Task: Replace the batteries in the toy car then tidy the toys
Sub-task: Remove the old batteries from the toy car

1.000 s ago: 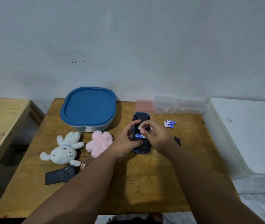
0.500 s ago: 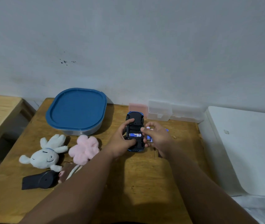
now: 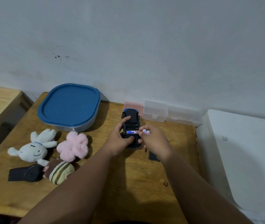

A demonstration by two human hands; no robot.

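Observation:
The blue toy car lies upside down on the wooden table, its battery bay uncovered with one blue-and-white battery inside. My left hand grips the car from its left side, index finger on the underside. My right hand pinches white batteries with red and blue print at the car's right edge. The black battery cover and a thin screwdriver lie just right of the car, partly hidden by my right wrist.
A blue-lidded container stands at back left. A white bunny plush, a pink plush, a striped plush and a black remote lie left. Pink and clear boxes line the wall. A white surface borders the right.
The camera has shifted, so the table sits differently in view. My right hand has moved off the bay to the car's right edge, and it now holds white batteries.

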